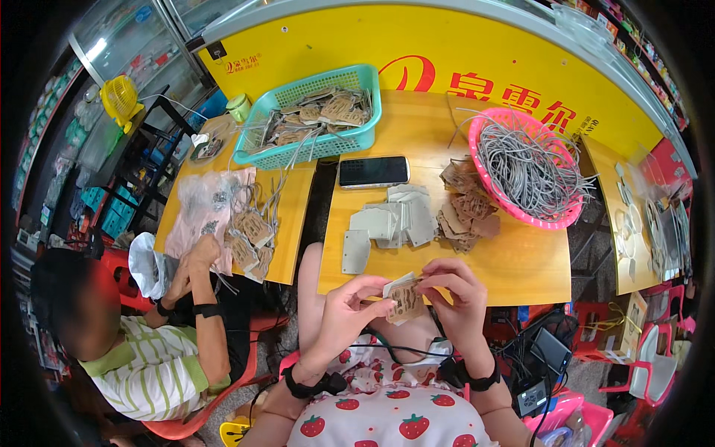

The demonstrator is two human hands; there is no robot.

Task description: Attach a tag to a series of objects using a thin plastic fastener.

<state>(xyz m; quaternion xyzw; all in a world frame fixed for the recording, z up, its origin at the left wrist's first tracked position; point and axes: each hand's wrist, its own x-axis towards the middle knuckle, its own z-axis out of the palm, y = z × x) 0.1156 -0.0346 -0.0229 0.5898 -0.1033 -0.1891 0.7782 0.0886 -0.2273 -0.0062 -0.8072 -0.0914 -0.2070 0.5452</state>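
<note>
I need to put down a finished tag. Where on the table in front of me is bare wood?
Bare wood lies along the near edge of the table, below the grey tag pile and the brown tag pile. Another patch lies between the teal basket and the pink basket, behind the phone. The middle is crowded.

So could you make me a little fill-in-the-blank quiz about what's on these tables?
1. Both hands, left hand and right hand, hold a brown paper ____ between them.
2. The pink basket is full of grey ____.
3. The tags at the back lie in a ____ coloured basket.
4. The dark phone lies on the ____ table.

Missing words: tag; cords; teal; wooden
</note>
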